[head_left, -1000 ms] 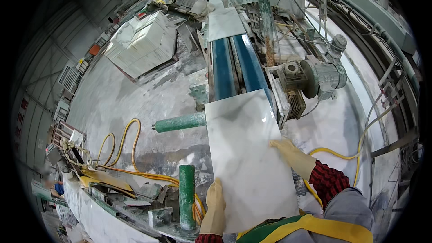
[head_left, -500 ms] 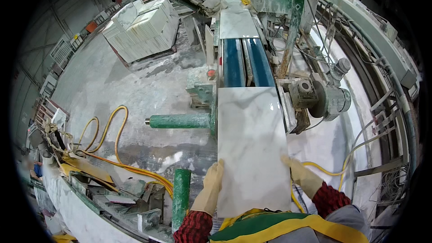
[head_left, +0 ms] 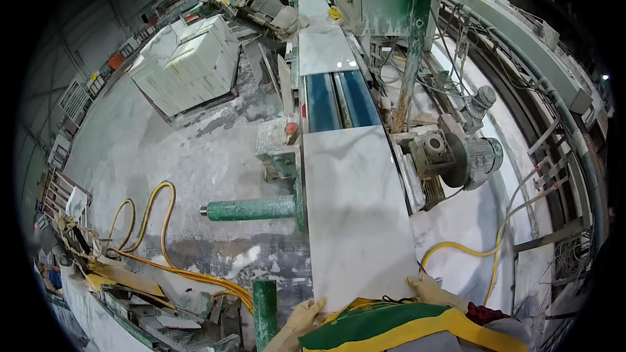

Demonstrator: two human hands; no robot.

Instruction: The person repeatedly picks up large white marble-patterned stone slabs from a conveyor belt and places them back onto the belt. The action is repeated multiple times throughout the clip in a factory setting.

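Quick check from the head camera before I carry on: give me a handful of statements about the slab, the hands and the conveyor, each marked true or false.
1. Both hands hold the near edge of the white marble slab. True: left hand and right hand grip its near corners.
2. The slab lies on the floor. False: it rests on the conveyor, over the blue belts.
3. A second slab lies farther along the line. True.
4. The yellow hose drapes over the slab. False: it lies on the floor to the left.
5. The stack of tiles stands right of the conveyor. False: left.
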